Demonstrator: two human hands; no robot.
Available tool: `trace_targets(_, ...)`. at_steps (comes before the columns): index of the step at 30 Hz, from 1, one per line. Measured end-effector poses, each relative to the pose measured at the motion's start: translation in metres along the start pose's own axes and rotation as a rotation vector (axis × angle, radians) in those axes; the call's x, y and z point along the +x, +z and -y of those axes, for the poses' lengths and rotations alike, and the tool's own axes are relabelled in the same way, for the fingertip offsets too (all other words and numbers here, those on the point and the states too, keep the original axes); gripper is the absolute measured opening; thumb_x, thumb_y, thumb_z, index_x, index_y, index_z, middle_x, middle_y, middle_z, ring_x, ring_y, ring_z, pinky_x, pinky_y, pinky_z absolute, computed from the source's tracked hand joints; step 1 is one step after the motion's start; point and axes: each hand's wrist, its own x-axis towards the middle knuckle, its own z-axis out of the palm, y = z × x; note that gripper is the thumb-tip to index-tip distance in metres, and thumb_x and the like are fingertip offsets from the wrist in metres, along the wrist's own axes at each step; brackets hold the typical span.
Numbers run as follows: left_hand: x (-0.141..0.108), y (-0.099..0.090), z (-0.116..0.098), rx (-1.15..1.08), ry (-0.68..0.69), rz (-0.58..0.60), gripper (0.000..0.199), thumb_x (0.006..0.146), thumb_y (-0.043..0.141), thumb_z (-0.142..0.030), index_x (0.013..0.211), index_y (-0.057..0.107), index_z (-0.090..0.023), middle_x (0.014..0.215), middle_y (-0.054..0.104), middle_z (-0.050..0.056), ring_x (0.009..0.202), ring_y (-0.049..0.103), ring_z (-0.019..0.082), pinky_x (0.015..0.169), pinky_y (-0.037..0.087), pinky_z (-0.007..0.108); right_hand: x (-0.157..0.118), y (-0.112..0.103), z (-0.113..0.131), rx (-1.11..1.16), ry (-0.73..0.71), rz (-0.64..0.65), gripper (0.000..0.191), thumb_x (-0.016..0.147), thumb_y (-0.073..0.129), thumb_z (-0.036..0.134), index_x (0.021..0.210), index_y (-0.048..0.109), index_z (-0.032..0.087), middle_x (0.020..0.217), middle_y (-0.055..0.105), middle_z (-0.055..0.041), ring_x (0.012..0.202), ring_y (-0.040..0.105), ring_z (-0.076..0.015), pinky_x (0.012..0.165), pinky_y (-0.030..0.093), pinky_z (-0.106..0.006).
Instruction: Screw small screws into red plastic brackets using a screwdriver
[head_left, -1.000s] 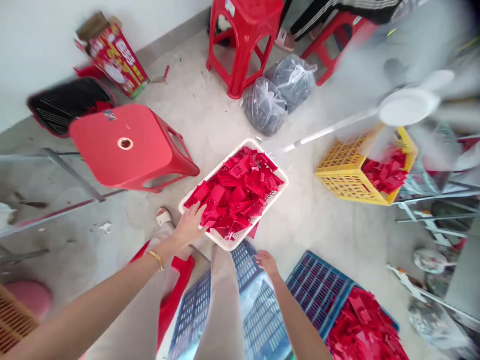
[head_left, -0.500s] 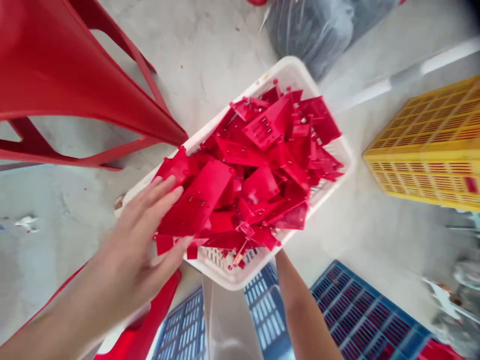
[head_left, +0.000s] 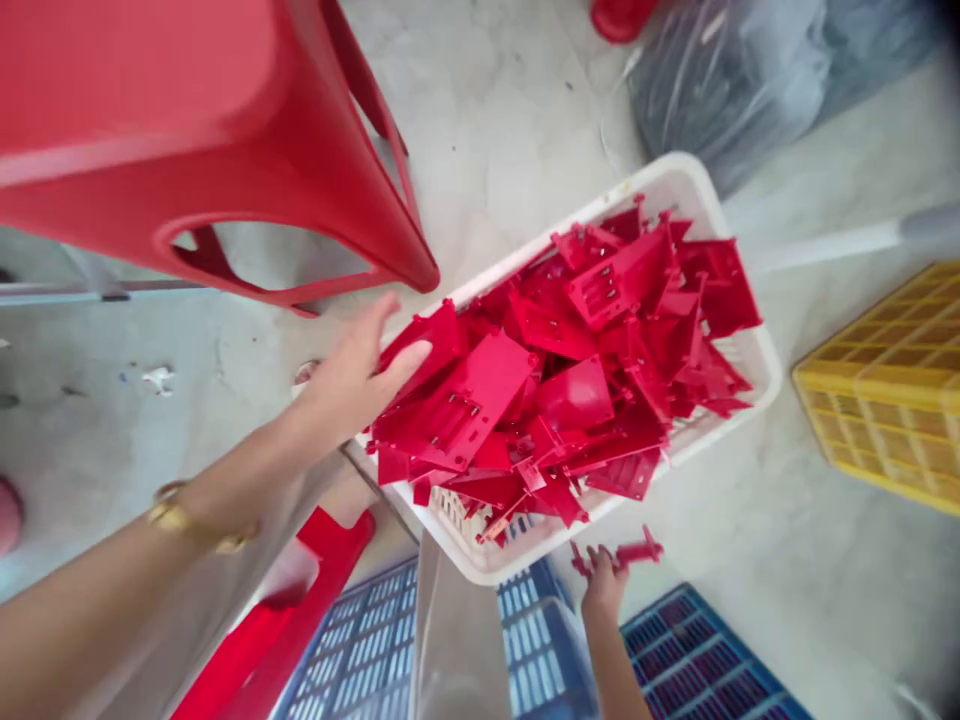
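A white plastic basket (head_left: 765, 390) heaped with red plastic parts (head_left: 487, 380) fills the middle of the view. My left hand (head_left: 352, 375) reaches over the basket's left end, thumb and fingers apart, beside the nearest red panels. Whether it touches them I cannot tell. Below the basket's front edge, my right hand (head_left: 604, 590) is closed around a small red plastic part (head_left: 637, 551) with short pegs sticking out; the fingers cover its middle. A gold bracelet (head_left: 171, 515) circles my left wrist.
A red plastic stool (head_left: 247, 190) stands at the upper left. Dark plastic bags (head_left: 720, 90) lie at the top right, and a yellow crate (head_left: 892, 400) stands at the right. Blue crates (head_left: 697, 650) are below, near a red plastic piece (head_left: 285, 630) at lower left.
The whole view has shifted, with the basket now farther right. My right hand has come out from behind the basket with a red part. My left hand has drawn back toward the basket's left end.
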Motion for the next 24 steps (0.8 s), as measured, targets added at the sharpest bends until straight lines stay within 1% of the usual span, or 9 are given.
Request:
trace_targets(1,0.007,0.003,0.002,-0.016,-0.014,0.055,0.073,0.092,0.050,-0.059,0.149,0.037,-0.016,0.150,0.050,0.015,0.141,0.045,0.037,0.121,0.031,0.055,-0.016,-0.016,0.015,0.025,-0.017,-0.037,0.036,0.096,0.054,0.042,0.130,0.054,0.028,0.126,0.063,-0.0071,0.108,0.067,-0.0260,0.083,0.061,-0.046)
trace_targets(3,0.012,0.008,0.007,0.018,-0.017,0.140,0.084,0.088,0.055,-0.063,0.151,0.035,-0.011,0.152,0.046,0.020,0.143,0.041,0.039,0.121,0.030,0.053,-0.058,-0.037,0.045,0.090,-0.053,-0.012,0.043,0.090,0.051,0.041,0.132,0.050,0.037,0.123,0.065,-0.0040,0.110,0.069,-0.0275,0.086,0.062,-0.050)
trace_targets(5,0.009,0.013,0.008,0.075,-0.003,0.179,0.097,0.082,0.062,-0.067,0.154,0.029,-0.011,0.159,0.036,0.022,0.149,0.030,0.039,0.123,0.026,0.053,-0.107,-0.035,0.070,0.180,-0.062,0.152,0.051,0.082,0.056,0.041,0.133,0.053,0.039,0.118,0.070,-0.0034,0.110,0.071,-0.0301,0.093,0.059,-0.053)
trace_targets(7,0.001,0.015,0.005,0.111,-0.010,0.198,0.105,0.077,0.065,-0.069,0.156,0.024,-0.012,0.163,0.028,0.022,0.153,0.021,0.040,0.124,0.022,0.054,-0.152,-0.005,0.089,0.220,-0.028,0.327,0.056,0.081,0.056,0.043,0.137,0.053,0.038,0.117,0.074,-0.0040,0.108,0.071,-0.0328,0.096,0.055,-0.056)
trace_targets(10,-0.011,0.016,-0.002,0.116,-0.052,0.240,0.112,0.073,0.068,-0.072,0.158,0.021,-0.015,0.166,0.020,0.022,0.154,0.016,0.042,0.122,0.022,0.056,-0.194,0.073,0.109,0.238,-0.050,0.388,0.060,0.078,0.053,0.048,0.137,0.054,0.038,0.116,0.076,-0.0021,0.113,0.069,-0.0343,0.098,0.053,-0.055)
trace_targets(13,-0.016,0.015,-0.007,0.126,-0.079,0.257,0.124,0.064,0.077,-0.069,0.159,0.016,-0.017,0.165,0.020,0.023,0.152,0.019,0.046,0.120,0.023,0.060,-0.208,0.146,0.124,0.251,-0.088,0.447,0.060,0.085,0.042,0.055,0.139,0.054,0.032,0.113,0.076,-0.0036,0.126,0.060,-0.0326,0.106,0.045,-0.054)
trace_targets(16,-0.015,0.010,-0.006,0.132,-0.088,0.246,0.131,0.058,0.082,-0.065,0.159,0.014,-0.015,0.161,0.027,0.026,0.148,0.027,0.047,0.118,0.026,0.059,-0.209,0.181,0.138,0.247,-0.123,0.522,0.061,0.090,0.034,0.062,0.136,0.059,0.030,0.107,0.077,-0.0058,0.126,0.058,-0.0305,0.105,0.044,-0.051)
trace_targets(19,-0.011,0.007,0.000,0.108,-0.134,0.259,0.133,0.058,0.082,-0.066,0.159,0.012,-0.013,0.158,0.031,0.028,0.147,0.029,0.047,0.117,0.030,0.057,-0.205,0.182,0.148,0.235,-0.162,0.597,0.066,0.088,0.033,0.070,0.135,0.061,0.032,0.109,0.077,-0.0067,0.122,0.059,-0.0310,0.097,0.048,-0.050)
trace_targets(24,-0.013,0.016,0.010,0.008,-0.135,0.411,0.121,0.060,0.076,-0.074,0.154,0.030,-0.014,0.157,0.035,0.026,0.147,0.032,0.045,0.118,0.031,0.056,-0.194,0.170,0.149,0.214,-0.202,0.666,0.060,0.090,0.034,0.071,0.135,0.058,0.039,0.115,0.075,-0.0033,0.123,0.060,-0.0315,0.088,0.052,-0.051)
